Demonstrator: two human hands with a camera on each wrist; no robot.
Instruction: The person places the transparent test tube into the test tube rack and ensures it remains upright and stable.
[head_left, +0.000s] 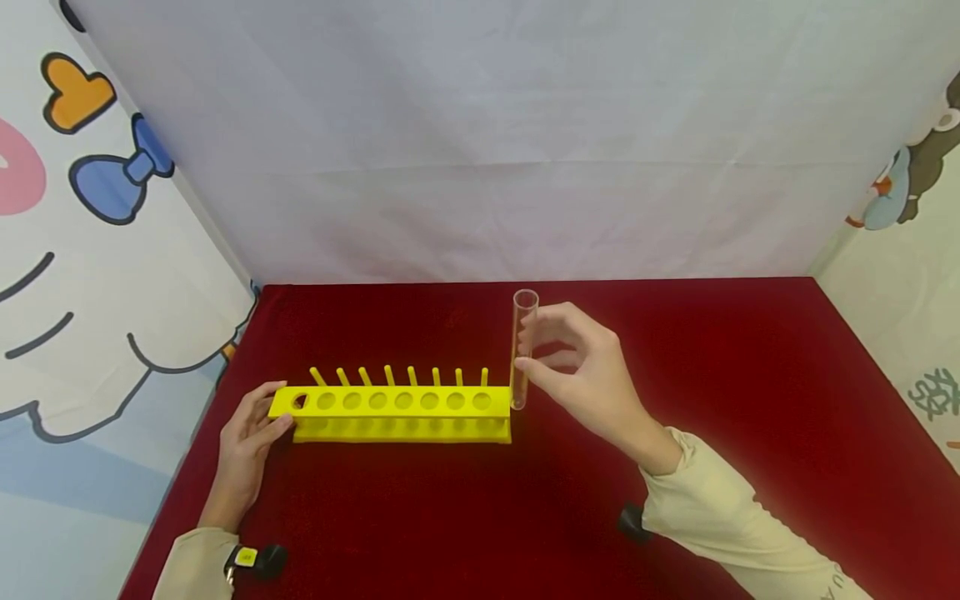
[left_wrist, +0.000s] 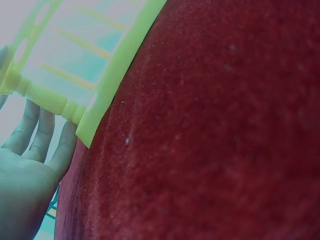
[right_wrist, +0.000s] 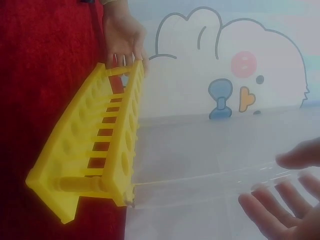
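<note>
Test tube [head_left: 520, 337] pinched in your right hand [head_left: 591, 362], at three o'clock of the rack [head_left: 391, 402]: steady it upright; left hand [head_left: 246, 435] grips nine o'clock.

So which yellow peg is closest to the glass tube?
The peg at the right end of the rack; all the others stand farther left, toward the left hand.

- Red cloth [head_left: 420, 525]: spread flat, with a soft, fuzzy pile.
- White sheet [head_left: 495, 125]: hangs behind the red cloth's far edge, faintly creased across.
- Printed panel [head_left: 75, 479]: left of the red cloth, showing a blue bow [head_left: 112, 182] and an orange heart shape [head_left: 75, 93].
- Pale panel [head_left: 885, 300]: right of the red cloth, bearing a branching grey-green motif [head_left: 934, 393].
</note>
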